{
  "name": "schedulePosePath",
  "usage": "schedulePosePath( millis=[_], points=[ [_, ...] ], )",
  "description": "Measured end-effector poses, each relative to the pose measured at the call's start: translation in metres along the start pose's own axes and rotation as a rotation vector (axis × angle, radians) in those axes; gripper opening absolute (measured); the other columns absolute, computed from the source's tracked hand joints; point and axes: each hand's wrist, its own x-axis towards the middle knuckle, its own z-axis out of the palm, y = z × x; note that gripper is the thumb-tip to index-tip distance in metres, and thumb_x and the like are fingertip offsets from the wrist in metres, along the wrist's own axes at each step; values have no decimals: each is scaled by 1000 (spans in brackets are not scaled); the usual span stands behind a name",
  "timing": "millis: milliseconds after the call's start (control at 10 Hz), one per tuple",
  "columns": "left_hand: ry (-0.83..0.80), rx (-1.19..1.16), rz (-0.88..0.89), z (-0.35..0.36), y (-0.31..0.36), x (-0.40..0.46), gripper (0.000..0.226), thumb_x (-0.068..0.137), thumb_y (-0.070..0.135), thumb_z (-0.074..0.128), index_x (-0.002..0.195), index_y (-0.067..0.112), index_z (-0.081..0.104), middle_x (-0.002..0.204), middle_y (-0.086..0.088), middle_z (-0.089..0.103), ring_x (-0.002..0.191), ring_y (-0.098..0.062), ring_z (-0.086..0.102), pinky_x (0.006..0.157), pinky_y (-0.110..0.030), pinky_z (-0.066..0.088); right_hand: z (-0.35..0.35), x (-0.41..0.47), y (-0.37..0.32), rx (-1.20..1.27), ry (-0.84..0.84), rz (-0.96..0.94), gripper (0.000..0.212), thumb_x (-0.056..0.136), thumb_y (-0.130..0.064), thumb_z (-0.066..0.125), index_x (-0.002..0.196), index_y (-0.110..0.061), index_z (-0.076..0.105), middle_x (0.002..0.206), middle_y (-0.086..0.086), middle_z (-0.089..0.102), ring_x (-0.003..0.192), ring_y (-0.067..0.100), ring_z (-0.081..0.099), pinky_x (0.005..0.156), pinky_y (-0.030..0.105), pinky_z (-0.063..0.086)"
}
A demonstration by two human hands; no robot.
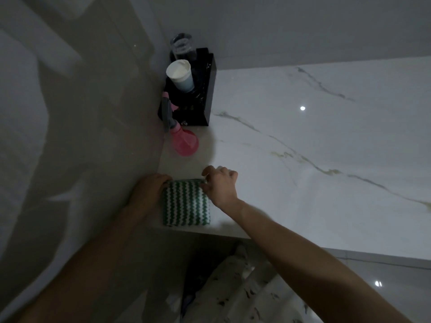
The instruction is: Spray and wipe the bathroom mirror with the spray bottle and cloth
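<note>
Both hands at the folded green-and-white cloth (186, 202), lying flat at the counter's (303, 159) front edge near its left end, beside the wall. Left hand (149, 191) curled over the cloth's far left corner, fingertips hidden behind the fabric, so a real grip versus a mere rest: cannot tell. Right hand (220, 186) with fingers bent, pinching the far right corner.

Pink spray bottle (184, 138) upright just behind the cloth, against the left wall, touched by neither hand. Behind that, toward the back left corner, a black holder (205, 89) carrying a white-and-blue cup (180, 75) and a clear glass (182, 46).

Probably the pick-up or unfolding of the cloth, with spraying not yet begun. Best done by lifting both far corners together, keeping the folds even so a flat pad forms for wiping. Worth freeing one hand soon for the bottle; a careless sweep backward could tip it. Dim light, so smears hard to judge later.
</note>
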Motion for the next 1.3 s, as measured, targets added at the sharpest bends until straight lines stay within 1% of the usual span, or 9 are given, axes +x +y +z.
schedulePosePath(
  millis=[300, 500, 600, 700, 800, 900, 1000, 1200, 1300],
  points=[
    [111, 180, -17, 7, 13, 17, 25, 81, 6, 58, 103, 10, 67, 99, -15, 67, 89, -33, 61, 79, -39, 47, 7, 9, 7, -74, 29, 2, 43, 83, -2, 51, 123, -19, 54, 106, 1, 63, 111, 24, 42, 85, 34, 19],
    [237, 40, 48, 27, 13, -8, 37, 90, 16, 44, 120, 0, 58, 121, -21, 59, 113, -32, 51, 99, -39, 38, 18, -12, 7, -154, 236, -195, 43, 65, -12, 76, 107, -16, 66, 104, 4, 62, 105, 23, 45, 88, 38, 24],
    [124, 71, 183, 40, 5, -22, 44, 98, 30, 31, 122, 4, 56, 126, -17, 58, 119, -27, 47, 102, -36, 33, 28, -31, 8, -307, 146, -316, 43, 77, -38, 61, 113, -15, 65, 116, 6, 62, 118, 24, 42, 102, 47, 22],
    [23, 178, 154, 45, -1, -29, 49, 99, 42, 17, 130, 16, 45, 132, -11, 55, 122, -25, 40, 95, -40, 40, 35, -40, 16, -455, -25, -260, 60, 73, -50, 67, 123, -17, 62, 129, 7, 58, 126, 27, 44, 106, 55, 18],
    [-53, 262, 82, 44, -1, -32, 54, 97, 51, 11, 133, 22, 40, 134, -6, 54, 122, -26, 37, 91, -42, 42, 30, -41, 21, -542, -194, -167, 61, 81, -62, 45, 128, -24, 59, 136, -1, 54, 129, 30, 47, 107, 61, 23],
    [-124, 346, 83, 38, -7, -29, 61, 95, 57, 8, 134, 23, 40, 135, -5, 54, 123, -27, 35, 85, -54, 47, 22, -42, 18, -557, -263, -141, 65, 90, -61, 24, 143, -28, 40, 152, -3, 33, 141, 33, 25, 108, 62, 7],
    [-150, 374, 138, 33, -8, -26, 64, 93, 60, 14, 133, 21, 45, 136, -6, 52, 124, -30, 41, 87, -57, 45, 16, -45, 14, -528, -339, -171, 68, 96, -55, 31, 152, -26, 4, 160, -1, -6, 144, 30, -14, 107, 57, -17],
    [-85, 170, 111, 25, 17, -21, 79, 61, 45, 48, 127, 2, 54, 136, -20, 48, 127, -40, 40, 103, -54, 34, -47, -87, 43, -432, -209, -112, 62, 100, -44, 35, 152, -26, 6, 160, 0, -2, 146, 23, -11, 110, 48, -16],
    [-14, 50, 60, 25, 64, -17, 69, 67, 25, 61, 131, 3, 50, 142, -19, 42, 130, -41, 35, 108, -51, 26, -88, -113, 76, -473, -206, -1, 63, 99, -45, 35, 152, -26, 6, 160, 1, 0, 146, 24, -8, 112, 49, -11]
  ],
)
